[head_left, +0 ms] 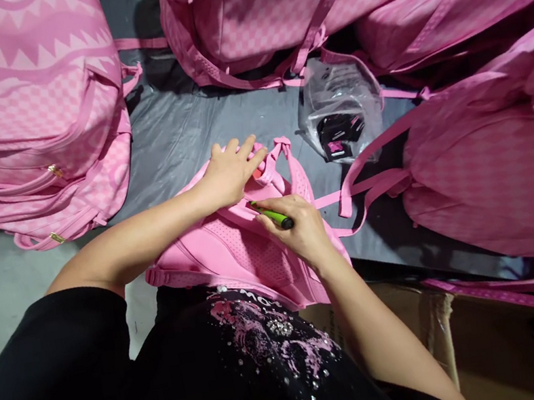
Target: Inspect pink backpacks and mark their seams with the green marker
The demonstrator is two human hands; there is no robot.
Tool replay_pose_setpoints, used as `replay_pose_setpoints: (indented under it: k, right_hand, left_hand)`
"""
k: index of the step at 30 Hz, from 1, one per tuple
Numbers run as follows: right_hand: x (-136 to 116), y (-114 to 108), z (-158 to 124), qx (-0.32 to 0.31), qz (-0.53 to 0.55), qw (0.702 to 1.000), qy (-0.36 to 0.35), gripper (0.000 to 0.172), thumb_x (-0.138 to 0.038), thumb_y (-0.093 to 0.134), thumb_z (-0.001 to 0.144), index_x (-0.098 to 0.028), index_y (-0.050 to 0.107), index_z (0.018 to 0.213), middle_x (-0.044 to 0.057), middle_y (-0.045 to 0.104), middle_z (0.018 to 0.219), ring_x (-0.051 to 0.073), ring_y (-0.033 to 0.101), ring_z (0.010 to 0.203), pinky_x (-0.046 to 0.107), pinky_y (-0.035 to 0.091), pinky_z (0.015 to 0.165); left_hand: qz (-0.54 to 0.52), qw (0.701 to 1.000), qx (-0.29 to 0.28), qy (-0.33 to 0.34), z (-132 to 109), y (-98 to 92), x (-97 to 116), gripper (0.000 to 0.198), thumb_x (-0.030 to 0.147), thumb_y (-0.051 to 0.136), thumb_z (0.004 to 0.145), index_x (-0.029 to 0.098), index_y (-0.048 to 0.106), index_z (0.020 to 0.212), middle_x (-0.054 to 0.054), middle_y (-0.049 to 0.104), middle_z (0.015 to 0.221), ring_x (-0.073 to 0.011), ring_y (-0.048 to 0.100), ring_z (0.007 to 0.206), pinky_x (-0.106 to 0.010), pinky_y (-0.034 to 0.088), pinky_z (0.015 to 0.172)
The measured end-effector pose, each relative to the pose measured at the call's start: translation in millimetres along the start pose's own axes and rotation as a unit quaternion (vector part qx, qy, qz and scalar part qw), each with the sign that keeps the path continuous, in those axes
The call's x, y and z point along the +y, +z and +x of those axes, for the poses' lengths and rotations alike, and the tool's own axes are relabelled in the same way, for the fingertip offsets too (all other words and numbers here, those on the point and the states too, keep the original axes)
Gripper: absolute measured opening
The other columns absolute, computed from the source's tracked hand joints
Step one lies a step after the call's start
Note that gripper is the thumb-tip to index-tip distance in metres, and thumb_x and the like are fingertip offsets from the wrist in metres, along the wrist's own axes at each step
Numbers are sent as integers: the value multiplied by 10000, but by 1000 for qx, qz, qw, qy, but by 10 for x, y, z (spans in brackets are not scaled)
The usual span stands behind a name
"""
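Pink checker-patterned fabric bags with gold zip pulls [20, 119] lie piled at the far left on a grey plastic sheet [183, 132]. Just right of them, the left hand [231, 172] rests palm-down with its grip released, fingers spread flat over the top end of a plain pink backpack with perforated padded panels [225, 255]. That backpack lies back-side up across the person's lap and the sheet's near edge. Its carry loop and strap tops are bunched by the fingertips, and its thin straps trail away to the right. The right hand [303, 231] sits on the backpack's upper right, its grip clenched around a slim green pen-shaped tool with a black end [272, 215], whose green end points toward the left hand. Further right, a clear plastic pouch holding black tags [338, 105] lies on the sheet, beside more pink checkered bags [496, 180]. A brown cardboard box [484, 348] sits at the lower right.
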State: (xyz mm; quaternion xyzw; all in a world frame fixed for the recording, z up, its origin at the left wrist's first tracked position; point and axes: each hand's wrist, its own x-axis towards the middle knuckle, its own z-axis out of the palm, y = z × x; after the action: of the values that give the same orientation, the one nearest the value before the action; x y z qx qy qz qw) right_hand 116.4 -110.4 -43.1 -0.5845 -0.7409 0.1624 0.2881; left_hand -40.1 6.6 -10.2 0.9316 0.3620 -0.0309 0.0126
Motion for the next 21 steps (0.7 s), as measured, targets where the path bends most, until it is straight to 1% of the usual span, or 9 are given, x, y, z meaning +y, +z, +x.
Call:
replay_pose_setpoints:
  k: [6,10,12,15,21]
  right_hand:
    - [-11,31,2,4,-27,999,19,223,-293,650,875,-233,770,1053,53,786,949,259,674,878,434,541,840]
    - [-21,6,15,-14,-22,999,20,229,-286,641,873,-219,771,1049,65,787,953,258,687,876,420,553,825]
    - [-24,7,15,-14,-35,999,25,231,-297,640,870,-227,772,1047,63,786,943,263,690,875,420,556,812]
    - [-24,32,4,-11,-13,1000,27,257,-309,624,883,-228,760,1085,68,783,982,257,699,898,418,564,833]
    - [-38,58,0,-12,-8,999,39,263,-304,637,876,-229,761,1096,77,781,995,258,708,913,407,573,836]
  left_hand:
    - [5,1000,15,-1,-2,30,-4,812,261,699,818,220,311,1530,-154,291,1613,-364,422,1312,-489,411,1004]
    - [3,1000,13,-4,-13,21,6,824,266,700,812,215,309,1536,-152,297,1609,-366,427,1304,-491,411,999]
    - [2,1000,18,-5,-19,27,8,835,279,713,802,218,315,1534,-149,297,1608,-365,429,1298,-484,410,994]
    - [0,999,31,-6,-22,49,9,815,303,715,806,226,335,1523,-149,310,1601,-359,436,1290,-476,412,983]
    - [6,999,30,-14,-18,60,25,798,261,696,811,221,339,1524,-147,324,1598,-356,442,1288,-474,425,967]
